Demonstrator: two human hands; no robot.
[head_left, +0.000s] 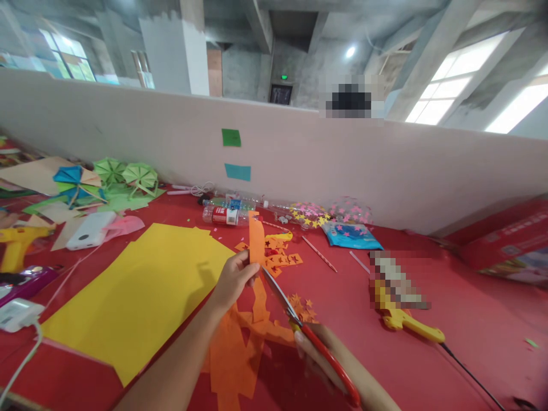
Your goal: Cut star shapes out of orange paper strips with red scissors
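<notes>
My left hand pinches an orange paper strip and holds it upright above the table. In my right hand is a pair of scissors with red handles, its blades pointing up and left at the strip's lower part, close to my left thumb. I cannot tell whether the blades touch the paper. Orange paper scraps lie below my hands. Beside the blades are small orange paper stars, and beyond them strips with star-shaped holes.
Yellow paper sheets lie to the left. Plastic bottles, a blue packet and a striped straw are farther back. A yellow glue gun with a cord lies right. A white partition stands behind the red table.
</notes>
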